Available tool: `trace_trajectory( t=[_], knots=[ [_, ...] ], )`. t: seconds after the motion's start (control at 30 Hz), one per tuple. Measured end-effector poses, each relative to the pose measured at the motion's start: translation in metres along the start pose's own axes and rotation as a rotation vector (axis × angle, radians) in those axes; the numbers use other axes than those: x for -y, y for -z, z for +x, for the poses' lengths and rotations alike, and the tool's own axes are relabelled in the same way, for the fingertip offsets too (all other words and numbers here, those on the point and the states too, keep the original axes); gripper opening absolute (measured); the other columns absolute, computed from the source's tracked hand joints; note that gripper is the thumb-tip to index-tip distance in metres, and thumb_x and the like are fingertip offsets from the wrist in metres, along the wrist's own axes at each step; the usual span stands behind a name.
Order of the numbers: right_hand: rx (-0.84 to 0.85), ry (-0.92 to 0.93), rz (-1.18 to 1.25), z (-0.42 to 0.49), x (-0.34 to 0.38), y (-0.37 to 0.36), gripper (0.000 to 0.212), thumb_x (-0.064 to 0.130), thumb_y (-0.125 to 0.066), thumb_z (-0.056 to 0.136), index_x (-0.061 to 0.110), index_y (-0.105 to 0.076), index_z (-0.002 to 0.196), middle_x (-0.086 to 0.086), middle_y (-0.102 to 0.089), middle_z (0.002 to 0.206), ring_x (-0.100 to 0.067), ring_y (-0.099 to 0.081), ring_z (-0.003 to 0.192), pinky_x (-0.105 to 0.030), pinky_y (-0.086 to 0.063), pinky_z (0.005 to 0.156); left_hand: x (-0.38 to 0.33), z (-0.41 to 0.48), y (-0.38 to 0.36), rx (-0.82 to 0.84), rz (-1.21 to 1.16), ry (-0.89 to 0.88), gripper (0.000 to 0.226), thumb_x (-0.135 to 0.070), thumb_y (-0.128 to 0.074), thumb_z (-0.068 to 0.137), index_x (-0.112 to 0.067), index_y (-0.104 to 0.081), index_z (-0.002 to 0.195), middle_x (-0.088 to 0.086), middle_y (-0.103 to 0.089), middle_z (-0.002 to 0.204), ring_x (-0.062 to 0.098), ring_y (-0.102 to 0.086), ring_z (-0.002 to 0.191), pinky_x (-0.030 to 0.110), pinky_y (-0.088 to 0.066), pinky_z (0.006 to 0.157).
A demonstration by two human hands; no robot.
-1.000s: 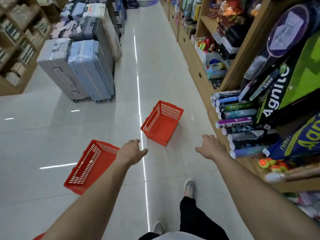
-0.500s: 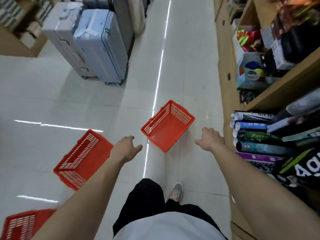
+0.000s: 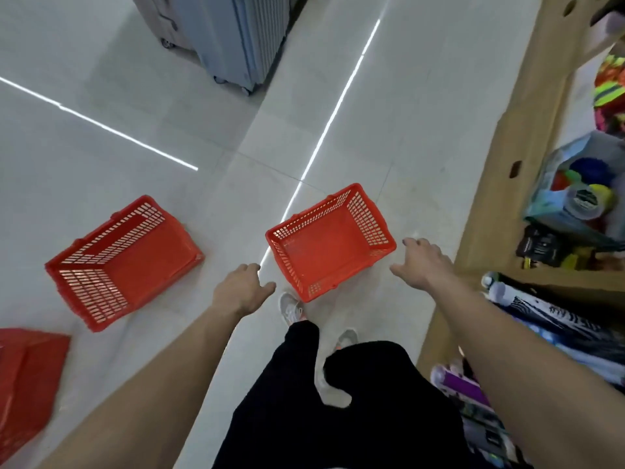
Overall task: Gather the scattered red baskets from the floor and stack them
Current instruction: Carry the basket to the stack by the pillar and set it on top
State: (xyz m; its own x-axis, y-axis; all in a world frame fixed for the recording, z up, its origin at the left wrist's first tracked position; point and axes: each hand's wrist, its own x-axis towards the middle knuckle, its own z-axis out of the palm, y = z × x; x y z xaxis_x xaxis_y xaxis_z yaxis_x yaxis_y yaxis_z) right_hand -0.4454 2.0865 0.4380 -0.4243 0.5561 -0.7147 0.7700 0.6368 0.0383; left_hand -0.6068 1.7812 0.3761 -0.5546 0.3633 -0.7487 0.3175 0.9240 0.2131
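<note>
Three red plastic baskets lie on the pale tiled floor. The nearest basket (image 3: 329, 243) stands upright right in front of my feet, its open top facing me. My left hand (image 3: 241, 289) hovers just off its near-left corner, fingers apart and holding nothing. My right hand (image 3: 422, 264) hovers by its right corner, also open and apart from the rim. A second basket (image 3: 125, 262) sits tilted to the left. A third basket (image 3: 27, 380) is cut off at the lower left edge.
A wooden shop shelf (image 3: 514, 137) with toys, balls and tubes runs along the right side, close to my right arm. Grey-blue suitcases (image 3: 240, 38) on wheels stand at the top centre. My legs and shoes (image 3: 291, 308) are just behind the nearest basket.
I have stepped forward and bent down, so the baskets are now close below me. Both hands have come down to either side of the nearest basket. A third basket has come into view.
</note>
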Motion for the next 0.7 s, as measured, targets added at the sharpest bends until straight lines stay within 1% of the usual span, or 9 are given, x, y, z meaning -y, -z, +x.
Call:
trace_trajectory(
  t=[0.1, 0.2, 0.33, 0.43, 0.5, 0.57, 0.63, 0.7],
  knots=[
    [0.043, 0.024, -0.067, 0.077, -0.001, -0.008, 0.066, 0.047, -0.057, 0.087, 0.016, -0.041, 0.144, -0.013, -0.047, 0.143, -0.036, -0.046, 0.128, -0.049, -0.041, 0.099, 0.003, 0.050, -0.024, 0.017, -0.053, 0.081, 0.071, -0.057, -0.052, 0.087, -0.016, -0.041, 0.145, 0.007, -0.048, 0.144, 0.027, -0.048, 0.129, 0.045, -0.045, 0.100],
    [0.073, 0.047, -0.082, 0.160, -0.001, -0.027, 0.072, 0.053, -0.060, 0.087, 0.015, -0.040, 0.145, -0.017, -0.047, 0.142, -0.039, -0.046, 0.128, -0.051, -0.041, 0.100, 0.010, 0.102, -0.058, 0.028, -0.104, 0.177, 0.072, -0.056, -0.052, 0.088, -0.015, -0.040, 0.145, 0.008, -0.047, 0.144, 0.027, -0.048, 0.128, 0.045, -0.044, 0.100],
    [0.099, 0.051, -0.096, 0.282, -0.008, -0.073, 0.072, 0.050, -0.066, 0.085, 0.012, -0.043, 0.142, -0.019, -0.051, 0.138, -0.041, -0.049, 0.125, -0.052, -0.045, 0.098, 0.017, 0.178, -0.112, 0.011, -0.212, 0.306, 0.072, -0.054, -0.055, 0.090, -0.012, -0.038, 0.146, 0.012, -0.047, 0.145, 0.030, -0.047, 0.130, 0.043, -0.041, 0.104],
    [0.068, 0.082, -0.084, 0.370, -0.014, -0.117, 0.071, 0.046, -0.067, 0.085, 0.009, -0.044, 0.141, -0.022, -0.051, 0.135, -0.044, -0.050, 0.123, -0.053, -0.045, 0.100, 0.022, 0.239, -0.161, -0.042, -0.342, 0.417, 0.081, -0.056, -0.058, 0.088, -0.011, -0.031, 0.150, 0.013, -0.043, 0.150, 0.030, -0.046, 0.133, 0.045, -0.039, 0.107],
    [0.017, 0.092, -0.042, 0.420, -0.020, -0.148, 0.069, 0.042, -0.067, 0.086, 0.006, -0.044, 0.140, -0.024, -0.052, 0.133, -0.046, -0.051, 0.121, -0.053, -0.044, 0.099, 0.022, 0.278, -0.194, -0.075, -0.406, 0.479, 0.087, -0.060, -0.058, 0.087, -0.011, -0.028, 0.152, 0.013, -0.041, 0.152, 0.031, -0.046, 0.134, 0.048, -0.040, 0.107],
    [-0.029, 0.108, 0.007, 0.459, -0.027, -0.176, 0.067, 0.040, -0.066, 0.087, 0.007, -0.042, 0.139, -0.025, -0.052, 0.131, -0.046, -0.052, 0.119, -0.055, -0.044, 0.097, 0.019, 0.312, -0.223, -0.112, -0.458, 0.538, 0.088, -0.060, -0.059, 0.087, -0.011, -0.025, 0.153, 0.012, -0.042, 0.152, 0.032, -0.048, 0.132, 0.050, -0.042, 0.106],
    [-0.051, 0.130, 0.086, 0.489, -0.033, -0.200, 0.063, 0.037, -0.063, 0.088, 0.009, -0.039, 0.139, -0.022, -0.054, 0.129, -0.045, -0.055, 0.117, -0.055, -0.046, 0.095, 0.012, 0.339, -0.249, -0.143, -0.519, 0.579, 0.082, -0.053, -0.060, 0.090, -0.013, -0.025, 0.152, 0.012, -0.046, 0.149, 0.034, -0.053, 0.128, 0.051, -0.043, 0.103],
    [-0.051, 0.153, 0.215, 0.506, -0.038, -0.217, 0.055, 0.027, -0.059, 0.093, 0.011, -0.036, 0.141, -0.019, -0.058, 0.129, -0.044, -0.059, 0.114, -0.052, -0.048, 0.093, 0.004, 0.357, -0.269, -0.182, -0.557, 0.568, 0.070, -0.043, -0.061, 0.093, -0.014, -0.029, 0.149, 0.012, -0.054, 0.142, 0.036, -0.058, 0.120, 0.050, -0.045, 0.097]
  ],
)
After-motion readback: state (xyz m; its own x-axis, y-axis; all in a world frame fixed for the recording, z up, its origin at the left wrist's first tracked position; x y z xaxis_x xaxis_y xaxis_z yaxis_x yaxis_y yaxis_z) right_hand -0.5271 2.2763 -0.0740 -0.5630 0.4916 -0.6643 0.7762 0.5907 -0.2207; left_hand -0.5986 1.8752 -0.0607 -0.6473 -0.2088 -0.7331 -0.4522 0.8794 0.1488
